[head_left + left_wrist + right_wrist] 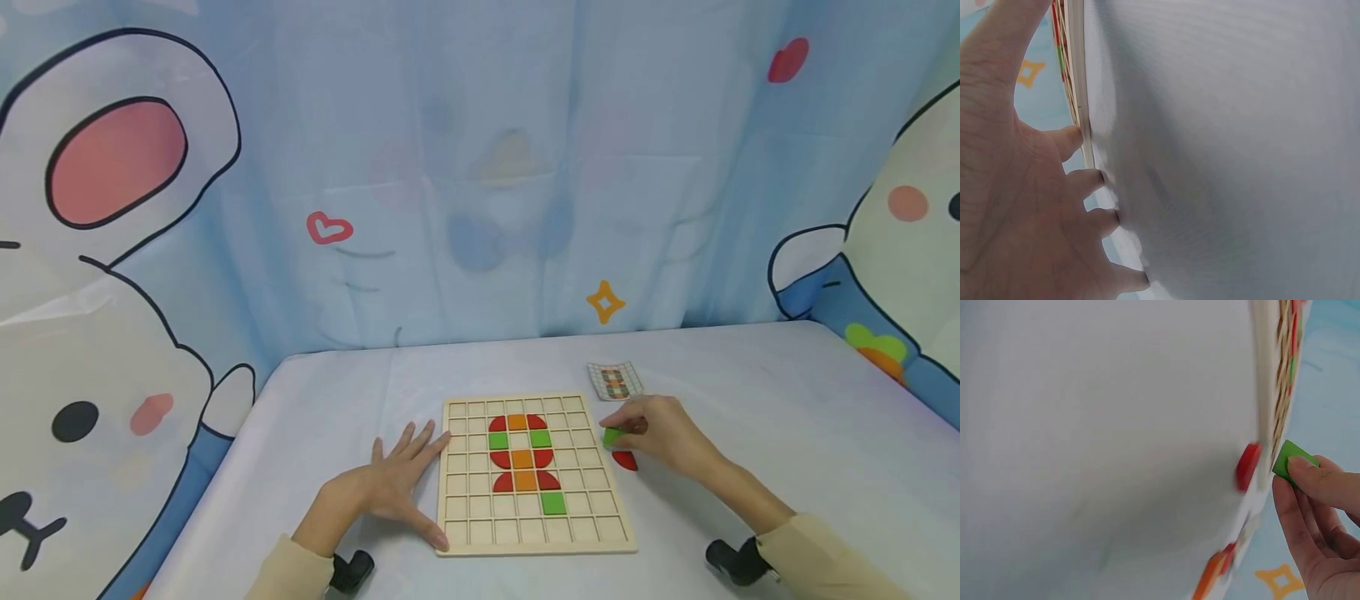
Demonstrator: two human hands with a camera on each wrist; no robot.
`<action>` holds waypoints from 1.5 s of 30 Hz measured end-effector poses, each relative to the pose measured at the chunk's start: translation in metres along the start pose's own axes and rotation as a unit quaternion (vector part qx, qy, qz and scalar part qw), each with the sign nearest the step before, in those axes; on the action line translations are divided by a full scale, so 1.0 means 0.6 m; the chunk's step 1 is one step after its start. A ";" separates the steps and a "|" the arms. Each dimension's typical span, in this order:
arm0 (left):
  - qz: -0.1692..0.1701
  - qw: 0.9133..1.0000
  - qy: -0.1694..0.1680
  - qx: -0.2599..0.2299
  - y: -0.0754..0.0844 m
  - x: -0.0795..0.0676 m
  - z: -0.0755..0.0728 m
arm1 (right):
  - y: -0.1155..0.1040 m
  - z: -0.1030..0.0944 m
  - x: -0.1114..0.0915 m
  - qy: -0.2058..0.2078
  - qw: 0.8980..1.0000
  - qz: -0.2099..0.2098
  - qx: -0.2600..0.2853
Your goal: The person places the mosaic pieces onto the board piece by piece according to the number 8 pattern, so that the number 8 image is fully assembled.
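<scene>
A wooden grid board (465, 533) lies on the white table, holding red rounded pieces (498, 423), orange squares (526, 481) and green squares (553, 503) in its middle cells. My left hand (393, 483) is spread along the board's left side, with thumb and index finger at its edge. Beyond the right edge, my right hand (663, 433) pinches a green square tile (1291, 461) between thumb and fingers, raised above the table in the right wrist view. Below that hand a loose red rounded piece (625, 460) lies close to the board.
A small pattern card (615, 381) with a printed grid lies past the board's back right corner. Blurred orange (1209, 575) and red shapes show low in the right wrist view. Behind the table hangs a blue cartoon curtain (480, 275).
</scene>
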State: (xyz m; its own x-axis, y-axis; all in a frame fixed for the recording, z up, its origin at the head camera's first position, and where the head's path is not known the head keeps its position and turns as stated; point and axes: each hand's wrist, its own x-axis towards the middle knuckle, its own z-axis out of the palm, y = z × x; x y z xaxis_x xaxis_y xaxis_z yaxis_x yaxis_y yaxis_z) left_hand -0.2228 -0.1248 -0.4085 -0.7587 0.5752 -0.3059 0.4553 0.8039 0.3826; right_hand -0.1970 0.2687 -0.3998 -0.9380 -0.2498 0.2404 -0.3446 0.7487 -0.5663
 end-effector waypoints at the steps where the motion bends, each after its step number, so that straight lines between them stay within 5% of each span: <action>1: 0.000 1.000 0.000 0.000 -0.001 0.000 0.000 | -0.008 0.004 0.002 0.000 1.000 -0.006 0.005; 11: -0.001 1.000 -0.001 -0.005 -0.002 -0.001 0.001 | -0.098 0.045 0.024 -0.061 0.991 -0.091 0.082; 18: -0.001 1.000 -0.001 -0.004 -0.001 0.000 0.000 | -0.143 0.080 0.031 -0.123 0.982 -0.102 0.104; 27: -0.002 1.000 0.002 -0.002 -0.002 0.000 0.003 | -0.157 0.114 0.030 -0.179 0.968 -0.110 0.136; 45: -0.007 1.000 0.001 0.001 -0.002 0.000 0.001 | -0.181 0.122 0.035 -0.195 0.971 -0.098 0.098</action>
State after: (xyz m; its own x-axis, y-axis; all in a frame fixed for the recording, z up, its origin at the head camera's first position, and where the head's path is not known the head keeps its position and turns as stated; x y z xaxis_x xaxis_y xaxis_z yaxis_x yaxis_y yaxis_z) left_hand -0.2233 -0.1257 -0.4094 -0.7663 0.5631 -0.3095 0.4449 0.8125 0.3767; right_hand -0.1823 0.1369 -0.3910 -0.7832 -0.6185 0.0632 -0.4832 0.5416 -0.6879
